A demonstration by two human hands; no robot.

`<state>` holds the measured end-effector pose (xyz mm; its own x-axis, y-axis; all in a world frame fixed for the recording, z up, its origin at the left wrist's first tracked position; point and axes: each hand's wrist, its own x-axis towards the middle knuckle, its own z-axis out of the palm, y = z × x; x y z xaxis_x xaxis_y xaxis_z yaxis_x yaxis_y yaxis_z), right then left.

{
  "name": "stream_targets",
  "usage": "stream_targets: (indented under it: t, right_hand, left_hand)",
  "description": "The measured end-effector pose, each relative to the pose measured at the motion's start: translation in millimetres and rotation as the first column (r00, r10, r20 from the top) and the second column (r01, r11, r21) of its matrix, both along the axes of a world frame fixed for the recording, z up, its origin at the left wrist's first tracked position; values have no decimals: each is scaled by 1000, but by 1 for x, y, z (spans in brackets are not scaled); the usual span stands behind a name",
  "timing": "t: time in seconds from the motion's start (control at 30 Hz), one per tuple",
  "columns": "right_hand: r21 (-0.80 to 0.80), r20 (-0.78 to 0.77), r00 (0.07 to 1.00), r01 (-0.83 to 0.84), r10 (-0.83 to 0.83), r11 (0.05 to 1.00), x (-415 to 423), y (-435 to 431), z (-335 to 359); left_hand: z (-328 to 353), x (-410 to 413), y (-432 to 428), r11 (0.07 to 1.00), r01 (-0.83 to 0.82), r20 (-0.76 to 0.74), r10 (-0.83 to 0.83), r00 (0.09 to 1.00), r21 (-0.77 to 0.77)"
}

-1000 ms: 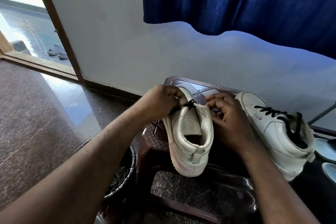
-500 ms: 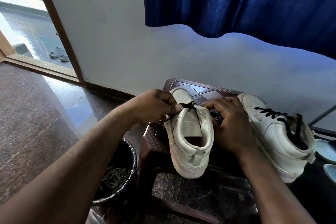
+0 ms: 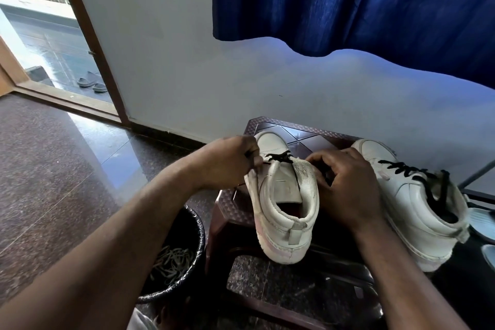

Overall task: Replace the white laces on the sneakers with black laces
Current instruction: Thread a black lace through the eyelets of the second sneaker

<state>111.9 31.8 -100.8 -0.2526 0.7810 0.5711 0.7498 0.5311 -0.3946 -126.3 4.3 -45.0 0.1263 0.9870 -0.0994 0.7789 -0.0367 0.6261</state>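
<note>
White high-top leather sneaker in middle (image 3: 284,209): off-white upper, faint pink tint along heel sole. Black flat lace (image 3: 278,157) crosses its front. Second white leather sneaker at right (image 3: 417,211): black criss-cross lacing (image 3: 409,171) up front. Dark brown plastic stool (image 3: 302,139): embossed diamond-grid top, fine studded border. Glossy black bin (image 3: 199,233): pale grey-white laces (image 3: 171,262) inside. Deep blue fabric curtain (image 3: 348,0), plain. Dark speckled stone floor (image 3: 53,169). Plain white wall (image 3: 174,48); brown wooden door frame (image 3: 88,35).
</note>
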Motion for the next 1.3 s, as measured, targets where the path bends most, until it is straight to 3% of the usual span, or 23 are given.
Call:
stream_targets:
  t: [0.13,0.37,0.43,0.53,0.7,0.8,0.87,1.03,1.17,1.3]
  right_hand:
    - [41,9,990,139,-140,989,4,2,1]
    - [97,26,969,243,-246,965,3,4,-4]
    - [107,-23,965,263,-262,959,2,2,-2]
    - [-67,-229,943,231,-240,971,-6,-2,-1]
    - [-304,-585,788,8,-193,953,-10,0,3]
    - [-312,-801,575,-165,-166,936,-10,2,9]
    - [-292,-872,459,-214,-168,932,-12,1,11]
    - [-278,-932,305,-254,-196,926,-18,-4,19]
    - [-268,-938,294,-273,-185,924,-21,-9,26]
    - [-246,-934,323,-270,-153,931,-23,-15,32]
  left_hand:
    - [2,-11,-2,999,-13,53,16,998,-41]
    - [-1,-12,2,998,-44,213,54,976,-55]
    - [-1,-12,3,996,-42,233,59,971,-77]
    - [-5,-8,4,994,-36,263,63,963,-107]
    - [-11,-8,11,989,-102,348,133,928,-107]
    - [-13,-6,11,985,-119,385,158,909,-124]
    - [-13,-3,11,985,-127,409,165,897,-119]
    - [-13,14,14,973,-229,514,195,836,3]
    - [-9,32,21,972,-202,488,121,865,118]
    - [-2,49,26,986,-91,471,16,882,136]
